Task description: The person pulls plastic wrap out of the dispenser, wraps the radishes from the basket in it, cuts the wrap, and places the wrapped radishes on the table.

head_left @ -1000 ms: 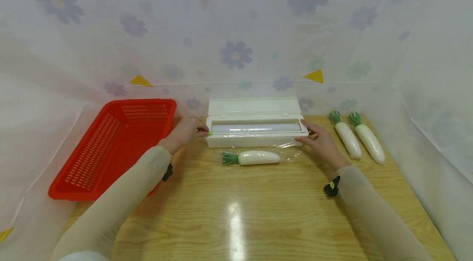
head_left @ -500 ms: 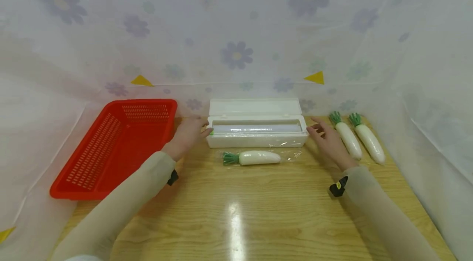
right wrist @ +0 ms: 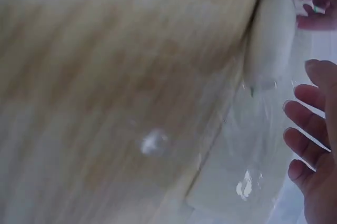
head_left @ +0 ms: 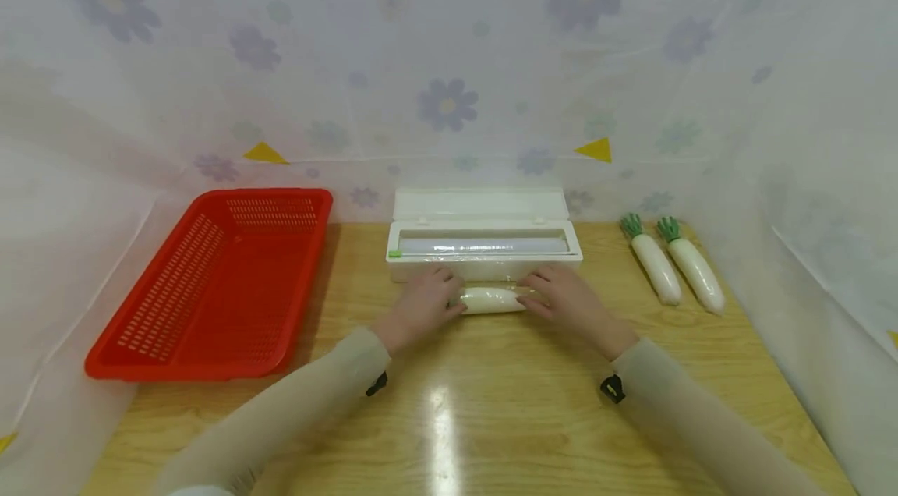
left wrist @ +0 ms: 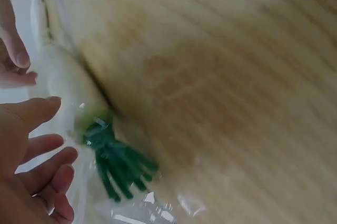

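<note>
A white daikon radish (head_left: 491,299) with green leaf stubs (left wrist: 118,163) lies sideways on the table, on a sheet of clear cling film (right wrist: 237,140). My left hand (head_left: 419,309) is over its leafy end, hiding the leaves in the head view. At the other end, beside the radish's tip, is my right hand (head_left: 571,307). Both hands have relaxed, spread fingers in the wrist views, and neither grips anything. Just behind stands a white cling film dispenser (head_left: 484,270), its lid (head_left: 480,204) raised, a roll (head_left: 484,246) inside and a green slider (head_left: 395,253) at its left end.
A red plastic basket (head_left: 295,317) stands on the left of the wooden table (head_left: 533,418). Two more daikon radishes (head_left: 655,268) lie side by side at the back right. A flowered white curtain (head_left: 449,145) encloses the back and sides.
Both hands have left the ends of the dispenser and come inward and nearer, to the two ends of the radish. The radish and dispenser stay where they were.
</note>
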Available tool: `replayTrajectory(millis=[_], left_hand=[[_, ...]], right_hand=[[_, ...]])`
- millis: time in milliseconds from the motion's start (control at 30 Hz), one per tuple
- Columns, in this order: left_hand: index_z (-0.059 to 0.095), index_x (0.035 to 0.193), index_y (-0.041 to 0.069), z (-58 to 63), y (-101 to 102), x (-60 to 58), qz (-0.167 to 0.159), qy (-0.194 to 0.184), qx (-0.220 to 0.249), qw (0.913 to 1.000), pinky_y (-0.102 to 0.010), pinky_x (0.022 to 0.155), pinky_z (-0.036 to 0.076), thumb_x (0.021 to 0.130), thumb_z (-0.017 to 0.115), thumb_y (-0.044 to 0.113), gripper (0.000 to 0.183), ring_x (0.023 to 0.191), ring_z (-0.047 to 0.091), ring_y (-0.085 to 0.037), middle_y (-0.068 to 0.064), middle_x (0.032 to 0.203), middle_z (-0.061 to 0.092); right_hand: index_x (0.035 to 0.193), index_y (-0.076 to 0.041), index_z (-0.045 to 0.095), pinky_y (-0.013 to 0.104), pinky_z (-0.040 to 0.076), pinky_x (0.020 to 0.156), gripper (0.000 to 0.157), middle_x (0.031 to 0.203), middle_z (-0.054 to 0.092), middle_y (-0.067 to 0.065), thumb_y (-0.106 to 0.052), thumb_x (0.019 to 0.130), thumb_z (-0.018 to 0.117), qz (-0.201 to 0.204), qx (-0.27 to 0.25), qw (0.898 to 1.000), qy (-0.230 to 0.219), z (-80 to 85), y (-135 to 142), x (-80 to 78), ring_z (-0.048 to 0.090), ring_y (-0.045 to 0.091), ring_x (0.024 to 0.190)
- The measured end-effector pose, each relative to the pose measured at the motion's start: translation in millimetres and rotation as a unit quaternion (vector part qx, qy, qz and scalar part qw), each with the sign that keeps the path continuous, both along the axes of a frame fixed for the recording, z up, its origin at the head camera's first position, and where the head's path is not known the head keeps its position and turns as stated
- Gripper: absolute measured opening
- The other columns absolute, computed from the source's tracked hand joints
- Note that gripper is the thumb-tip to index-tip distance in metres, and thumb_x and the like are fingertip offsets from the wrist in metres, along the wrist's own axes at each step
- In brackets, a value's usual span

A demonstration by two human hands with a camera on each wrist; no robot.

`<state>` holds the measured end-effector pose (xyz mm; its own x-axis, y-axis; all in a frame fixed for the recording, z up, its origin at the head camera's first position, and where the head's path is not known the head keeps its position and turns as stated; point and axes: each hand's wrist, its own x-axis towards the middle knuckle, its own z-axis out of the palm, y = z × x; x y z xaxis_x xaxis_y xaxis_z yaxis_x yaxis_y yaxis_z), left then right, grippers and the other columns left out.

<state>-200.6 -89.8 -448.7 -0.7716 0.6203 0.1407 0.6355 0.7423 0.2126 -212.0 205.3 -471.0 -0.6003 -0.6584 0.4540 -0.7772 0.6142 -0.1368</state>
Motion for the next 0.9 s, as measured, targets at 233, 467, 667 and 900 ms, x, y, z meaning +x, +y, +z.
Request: replayTrajectory(millis=[233,467,667,900], left_hand=[[0.066,0.116,0.01,-19.1,13.2,2.7,0.024,0.026,-0.05,0.9982,-0.046,0.104,0.047,0.096,0.076,0.034,0.034,0.113,0.06,-0.027,-0.007,0.115,0.069],[0.064,0.116,0.011,-23.3,18.0,2.1,0.041,0.035,-0.066,0.9963,-0.042,0.1,0.045,0.093,0.079,0.037,0.038,0.111,0.057,-0.025,-0.005,0.114,0.068],[0.063,0.119,0.009,-25.3,17.1,3.8,0.049,0.038,-0.061,0.9963,-0.044,0.104,0.044,0.094,0.079,0.031,0.037,0.115,0.056,-0.027,-0.008,0.117,0.068],[0.062,0.128,0.01,-29.8,11.5,3.8,0.055,0.055,-0.056,0.9954,-0.043,0.098,0.045,0.092,0.081,0.029,0.045,0.115,0.056,-0.027,-0.006,0.12,0.069]], right_hand=[[0.125,-0.002,0.07,0.049,0.051,0.093,0.046,0.113,0.069,0.011,-0.026,0.088,0.085,-0.026,0.06,0.997,-0.034,-14.0,-13.8,8.4,0.062,0.032,0.104],[0.117,-0.004,0.065,0.048,0.047,0.092,0.04,0.106,0.065,0.01,-0.025,0.089,0.085,-0.06,0.11,0.992,-0.016,-13.6,-24.9,13.2,0.059,0.031,0.1],[0.106,-0.007,0.065,0.045,0.046,0.087,0.031,0.096,0.064,0.007,-0.026,0.089,0.083,-0.066,0.108,0.992,0.025,-14.8,-29.9,15.0,0.057,0.029,0.093],[0.105,-0.006,0.067,0.044,0.047,0.08,0.033,0.092,0.064,0.006,-0.029,0.088,0.084,-0.05,0.078,0.995,0.03,-13.3,-32.5,19.1,0.056,0.027,0.086]])
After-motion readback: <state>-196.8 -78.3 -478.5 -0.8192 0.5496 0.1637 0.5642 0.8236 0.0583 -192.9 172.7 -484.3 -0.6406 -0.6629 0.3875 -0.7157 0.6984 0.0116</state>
